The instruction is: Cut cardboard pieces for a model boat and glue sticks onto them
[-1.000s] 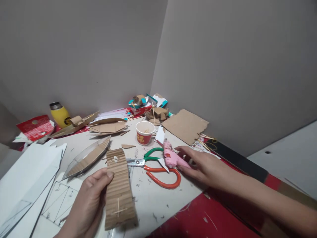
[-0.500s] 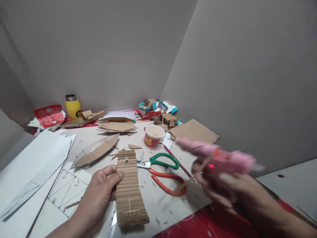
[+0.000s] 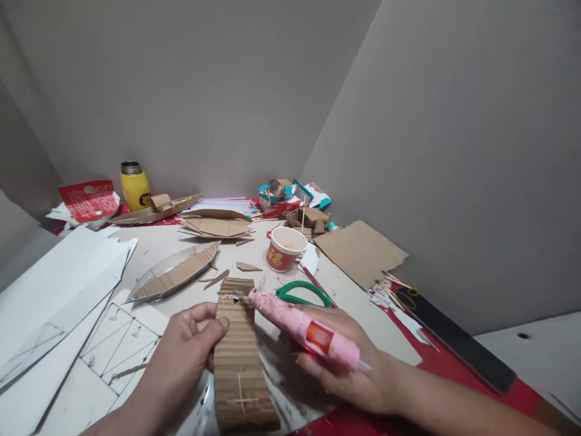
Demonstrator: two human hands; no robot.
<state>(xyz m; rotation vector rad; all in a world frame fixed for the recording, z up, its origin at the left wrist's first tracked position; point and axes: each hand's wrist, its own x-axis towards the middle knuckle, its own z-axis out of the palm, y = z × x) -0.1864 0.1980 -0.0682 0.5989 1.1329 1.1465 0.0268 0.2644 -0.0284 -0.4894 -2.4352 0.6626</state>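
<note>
My left hand (image 3: 193, 345) pinches the left edge of a corrugated cardboard strip (image 3: 238, 357), thumb on top. Near the strip's lower end lies a small cross of thin sticks (image 3: 242, 396). My right hand (image 3: 349, 363) is wrapped round a pink hot glue gun (image 3: 297, 324) with an orange window and a clear glue stick poking from its rear. The gun's tip is at the strip's upper end, beside a shiny spot; whether it touches I cannot tell. Behind the gun, a green scissor handle (image 3: 303, 289) shows; the rest of the scissors is hidden.
A cardboard boat shape (image 3: 179, 275) lies left of centre, with another cardboard boat (image 3: 215, 225) behind it. A red and white paper cup (image 3: 285, 251) stands mid-table. White papers (image 3: 59, 297) cover the left side. Further back are a yellow bottle (image 3: 135, 189) and a brown cardboard sheet (image 3: 363, 251).
My right hand has brought the glue gun from the right over to the strip's upper end, covering the scissors' orange handle. My left hand keeps its hold on the strip.
</note>
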